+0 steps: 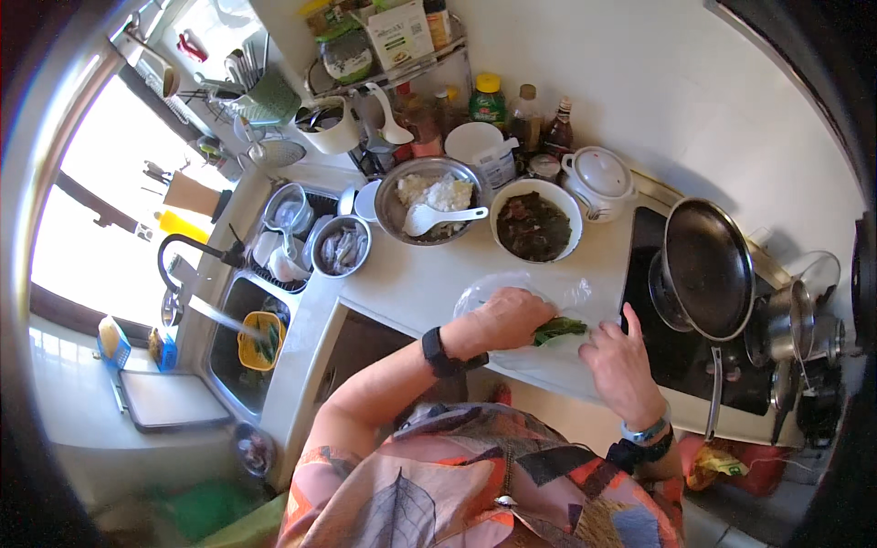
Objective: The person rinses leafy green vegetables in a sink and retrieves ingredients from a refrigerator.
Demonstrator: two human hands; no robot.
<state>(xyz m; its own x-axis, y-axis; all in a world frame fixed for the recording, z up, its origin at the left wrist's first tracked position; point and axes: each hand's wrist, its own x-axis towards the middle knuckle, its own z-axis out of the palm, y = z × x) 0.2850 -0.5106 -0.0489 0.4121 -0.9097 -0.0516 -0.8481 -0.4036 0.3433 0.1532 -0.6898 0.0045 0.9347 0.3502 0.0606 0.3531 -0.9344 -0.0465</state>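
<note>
My left hand (512,316), with a black watch on its wrist, is closed around a bunch of green leaves (560,330). The leaves poke out to the right of the fingers, over a clear plastic bag (490,284) spread on the counter's front edge. To the right, my right hand (618,366) has its thumb and curled fingers at the bag's right side, with the index finger raised. The film between those fingers is hard to make out. A white bowl of cooked dark greens (533,226) stands just behind the bag.
A steel bowl of rice (433,195) and a small steel bowl of pale pieces (341,246) stand left. Water runs into the sink (229,370) over a yellow basket (262,342). On the black cooktop (640,274), a frying pan (709,267) rests tilted, its handle overhanging the front edge.
</note>
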